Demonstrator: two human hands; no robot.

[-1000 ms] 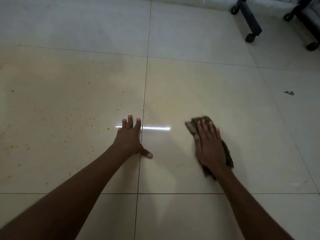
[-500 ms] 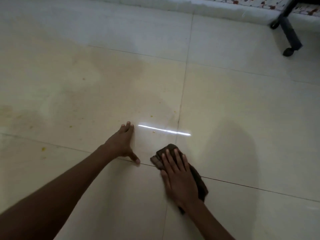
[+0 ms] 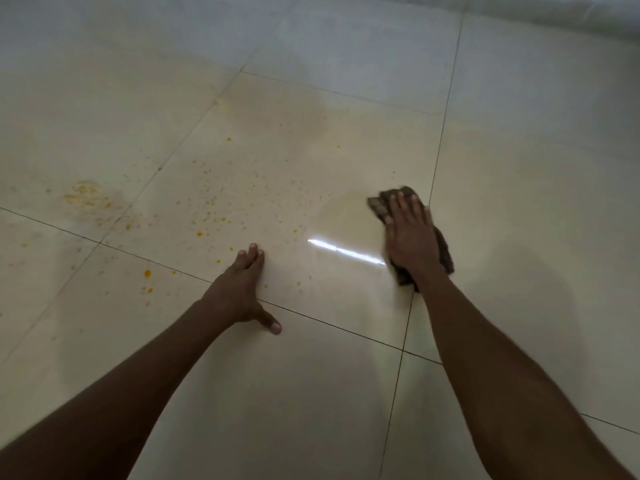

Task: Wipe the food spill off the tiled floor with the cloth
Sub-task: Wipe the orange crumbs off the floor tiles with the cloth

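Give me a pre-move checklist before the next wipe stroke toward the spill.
1. Cloth under right hand: ok, flat fingers press it to the floor.
2. Left hand braced on the tile: ok, palm down, fingers straight.
3. Spill located: ok, orange specks lie left of the cloth, with a denser patch further left.
4. Path clear: not ok, the left hand sits near the specks, beside the likely stroke.
5. Cloth clean enough: cannot tell, too dark.
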